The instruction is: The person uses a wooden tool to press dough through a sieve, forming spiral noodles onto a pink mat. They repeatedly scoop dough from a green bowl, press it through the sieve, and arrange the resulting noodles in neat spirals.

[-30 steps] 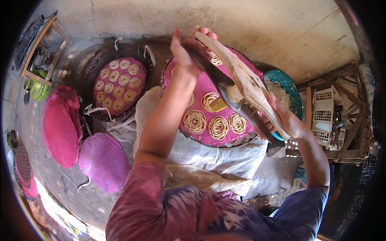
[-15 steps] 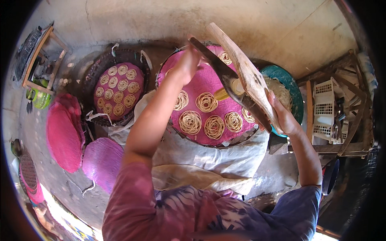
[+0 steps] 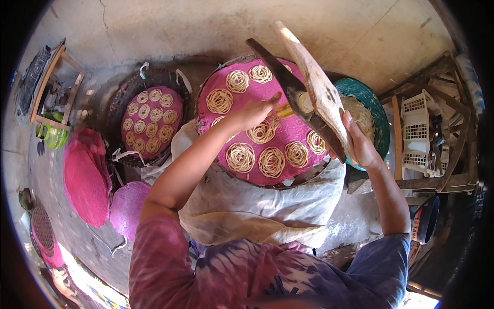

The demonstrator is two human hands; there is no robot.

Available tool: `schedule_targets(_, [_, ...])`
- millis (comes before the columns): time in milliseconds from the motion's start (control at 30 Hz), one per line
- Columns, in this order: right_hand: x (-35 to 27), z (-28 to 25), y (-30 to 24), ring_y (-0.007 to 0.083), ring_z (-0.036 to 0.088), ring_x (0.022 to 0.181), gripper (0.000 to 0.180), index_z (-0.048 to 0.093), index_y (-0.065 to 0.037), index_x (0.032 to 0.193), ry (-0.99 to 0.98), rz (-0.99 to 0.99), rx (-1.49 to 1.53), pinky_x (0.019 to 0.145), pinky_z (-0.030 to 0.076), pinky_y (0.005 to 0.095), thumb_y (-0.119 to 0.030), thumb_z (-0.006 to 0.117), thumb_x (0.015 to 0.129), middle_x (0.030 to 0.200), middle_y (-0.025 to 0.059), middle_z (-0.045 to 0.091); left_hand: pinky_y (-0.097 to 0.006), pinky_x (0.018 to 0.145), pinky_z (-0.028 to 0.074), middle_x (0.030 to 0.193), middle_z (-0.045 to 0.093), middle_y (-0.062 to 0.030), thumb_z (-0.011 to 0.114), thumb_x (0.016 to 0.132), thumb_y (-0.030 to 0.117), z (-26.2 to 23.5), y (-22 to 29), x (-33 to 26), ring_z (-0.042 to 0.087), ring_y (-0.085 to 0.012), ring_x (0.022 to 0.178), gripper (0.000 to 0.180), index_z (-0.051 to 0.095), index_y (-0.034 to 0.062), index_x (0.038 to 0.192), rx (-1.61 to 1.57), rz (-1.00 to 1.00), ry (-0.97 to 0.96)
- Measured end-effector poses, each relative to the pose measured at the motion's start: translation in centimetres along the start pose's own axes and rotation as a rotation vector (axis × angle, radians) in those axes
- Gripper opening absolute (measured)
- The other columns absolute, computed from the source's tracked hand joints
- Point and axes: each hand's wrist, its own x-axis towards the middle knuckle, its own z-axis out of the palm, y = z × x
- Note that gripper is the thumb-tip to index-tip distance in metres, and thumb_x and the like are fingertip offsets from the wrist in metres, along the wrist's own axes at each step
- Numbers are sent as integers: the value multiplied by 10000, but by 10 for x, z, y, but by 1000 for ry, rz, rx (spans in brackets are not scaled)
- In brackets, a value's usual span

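Note:
My right hand (image 3: 362, 146) grips a wooden hand press near its lower end. The press has a pale, worn board (image 3: 318, 85) and a dark lever (image 3: 278, 69), tilted over a round pink-cloth tray (image 3: 234, 109). A yellowish metal cylinder (image 3: 284, 110) sticks out from the press toward the left. My left hand (image 3: 259, 112) is beside the cylinder's tip, a finger stretched out; its other fingers are partly hidden. Just below it lies a coil of pale dough strands (image 3: 262, 132). Several similar coils, such as one spiral (image 3: 240, 157), cover the tray.
At left stands a smaller basket (image 3: 116, 105) with coils on pink cloth. Pink (image 3: 85, 180) and purple (image 3: 126, 208) cloth-covered rounds lie near it. A teal basin (image 3: 382, 126) of pale dough is behind the press. White crates (image 3: 416, 133) sit on a wooden rack at right.
My left hand has come down from the dark lever's upper end to the cylinder's tip. Coils at the tray's far left now show. My right hand keeps its hold on the press.

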Motion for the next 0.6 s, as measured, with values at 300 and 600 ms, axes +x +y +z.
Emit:
schedule_targets(300, [-13, -5, -7, 198, 624, 613, 680, 501, -34, 1272, 48, -58, 25, 576, 508, 310, -619, 278, 1007, 790, 127, 632, -480, 1142, 238, 1533, 387, -70, 182, 1017, 599, 3, -28, -40, 349, -359, 1364, 674, 615, 183, 1323, 381, 256, 276])
schedule_targets(600, [-22, -2, -4, 159, 626, 589, 631, 472, -31, 1303, 93, -42, 65, 525, 491, 253, -564, 274, 1031, 787, 106, 632, -490, 1113, 267, 1520, 389, -39, 551, 927, 488, 13, -15, -80, 342, -283, 1317, 589, 545, 102, 1372, 1188, 410, 400])
